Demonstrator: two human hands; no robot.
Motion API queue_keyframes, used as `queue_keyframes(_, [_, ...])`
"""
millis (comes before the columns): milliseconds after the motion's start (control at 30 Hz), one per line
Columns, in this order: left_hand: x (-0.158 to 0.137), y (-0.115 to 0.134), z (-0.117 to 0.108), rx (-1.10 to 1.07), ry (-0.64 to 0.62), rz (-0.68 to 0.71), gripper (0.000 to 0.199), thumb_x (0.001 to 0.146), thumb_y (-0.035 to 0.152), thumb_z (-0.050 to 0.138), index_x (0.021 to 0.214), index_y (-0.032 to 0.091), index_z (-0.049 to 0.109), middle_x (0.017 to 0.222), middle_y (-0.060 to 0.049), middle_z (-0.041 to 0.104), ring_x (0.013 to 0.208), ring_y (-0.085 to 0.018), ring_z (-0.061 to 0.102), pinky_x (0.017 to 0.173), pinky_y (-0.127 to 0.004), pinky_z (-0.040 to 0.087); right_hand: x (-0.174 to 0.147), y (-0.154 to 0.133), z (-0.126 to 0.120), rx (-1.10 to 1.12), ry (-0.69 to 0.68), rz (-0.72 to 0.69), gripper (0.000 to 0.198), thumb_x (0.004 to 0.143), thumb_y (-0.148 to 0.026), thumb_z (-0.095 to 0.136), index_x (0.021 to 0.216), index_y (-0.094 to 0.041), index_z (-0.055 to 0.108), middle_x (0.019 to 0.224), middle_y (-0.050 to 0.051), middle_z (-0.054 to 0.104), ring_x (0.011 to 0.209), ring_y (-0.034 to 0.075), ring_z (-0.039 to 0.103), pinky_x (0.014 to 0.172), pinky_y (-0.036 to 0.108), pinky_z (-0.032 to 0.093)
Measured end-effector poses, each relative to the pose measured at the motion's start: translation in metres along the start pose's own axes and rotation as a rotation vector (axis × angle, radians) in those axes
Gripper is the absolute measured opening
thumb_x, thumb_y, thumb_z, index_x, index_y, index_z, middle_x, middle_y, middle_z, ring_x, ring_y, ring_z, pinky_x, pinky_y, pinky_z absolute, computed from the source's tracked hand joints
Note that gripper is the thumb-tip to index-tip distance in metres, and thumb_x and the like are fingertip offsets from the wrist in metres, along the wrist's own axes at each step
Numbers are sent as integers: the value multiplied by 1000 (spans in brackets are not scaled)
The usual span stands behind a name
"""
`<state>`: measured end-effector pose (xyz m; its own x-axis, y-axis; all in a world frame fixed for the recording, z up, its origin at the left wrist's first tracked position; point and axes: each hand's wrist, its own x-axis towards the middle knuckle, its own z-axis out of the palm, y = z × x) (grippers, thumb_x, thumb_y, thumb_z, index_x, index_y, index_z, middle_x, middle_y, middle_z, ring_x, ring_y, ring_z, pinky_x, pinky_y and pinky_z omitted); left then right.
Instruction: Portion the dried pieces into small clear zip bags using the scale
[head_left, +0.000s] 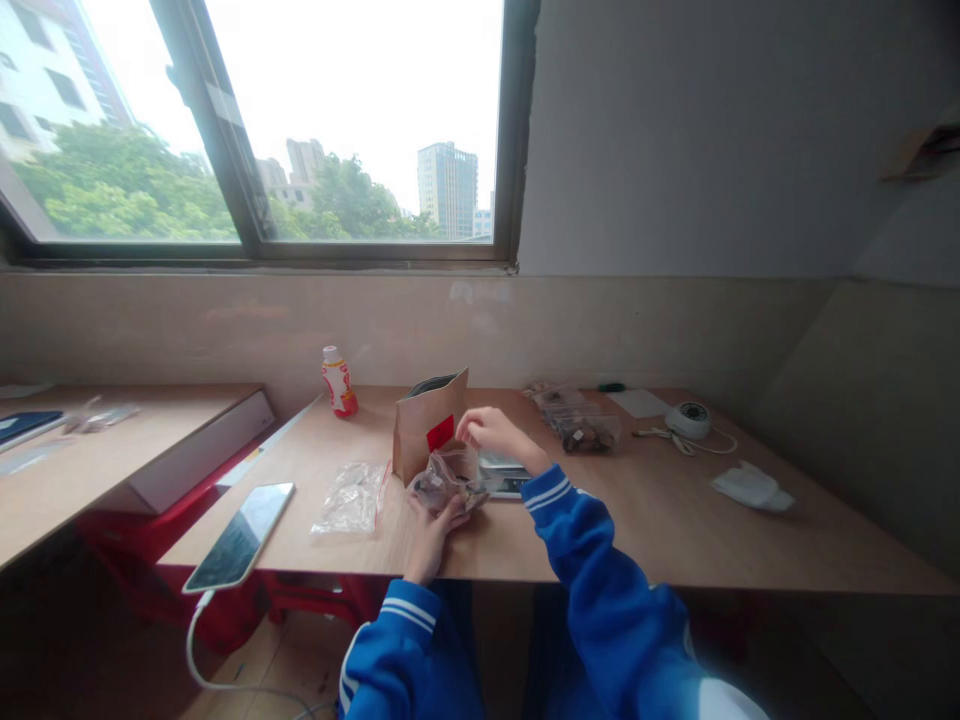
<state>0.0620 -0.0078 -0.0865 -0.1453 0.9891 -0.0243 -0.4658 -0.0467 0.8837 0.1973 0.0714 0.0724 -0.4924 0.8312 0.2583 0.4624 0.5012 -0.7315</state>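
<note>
- At six o'clock on the table point(517, 555), the half-curled left hand point(430, 530) steadies a bag point(444, 482).
- At its one o'clock, the right hand point(495, 433) curls, hold unclear.
- Firm bracing should prevent tipping.

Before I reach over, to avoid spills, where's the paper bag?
In the head view, the paper bag stands on the table left of centre, just behind the plastic bag in the left hand.

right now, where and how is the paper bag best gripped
Probably pinch the paper bag by its upper left edge, coming from the left: it stands upright, open-topped, and the right hand and held plastic bag crowd its front.
</note>
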Motion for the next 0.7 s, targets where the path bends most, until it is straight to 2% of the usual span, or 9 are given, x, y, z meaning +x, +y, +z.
queue_keyframes(67, [0,0,0,-8,-16,7,99,71,34,77,141,32,7,137,-16,49,106,-29,63,86,-47,56,-10,11,7,-54,-201,35,33,70,-2,42,72,-15,72,72,3,71,68,14,62,65,22,46])
queue_keyframes(133, [2,0,-1,-5,-35,5,98,70,34,77,142,32,10,136,-16,50,105,-29,64,86,-48,55,-16,20,18,-107,-272,16,32,71,-2,45,74,-16,73,77,3,72,75,16,65,69,22,46])
queue_keyframes(300, [5,-5,-5,29,-98,-6,87,74,41,72,144,31,20,136,-14,52,108,-31,62,89,-46,53,-17,33,47,-26,-252,-131,30,74,-7,57,98,-18,71,94,3,73,84,18,65,74,24,48])
queue_keyframes(400, [5,-6,-6,53,-92,9,84,75,42,69,144,28,23,134,-14,53,110,-31,61,89,-45,53,-14,38,55,-18,-236,-215,32,73,-8,63,103,-17,69,100,5,71,93,20,63,82,27,47])
queue_keyframes(533, [5,-7,-8,68,-98,16,82,77,42,68,144,26,23,129,-13,57,108,-29,62,88,-43,54,-14,44,55,-10,-258,-223,30,75,-10,66,105,-15,68,103,8,68,96,21,62,85,30,46])
queue_keyframes(700, [8,-9,-11,67,-76,-14,77,75,43,69,140,21,33,119,-14,62,100,-29,66,87,-45,54,-19,52,60,50,-216,-216,26,77,-18,68,102,-16,67,105,8,65,100,21,60,87,31,46])
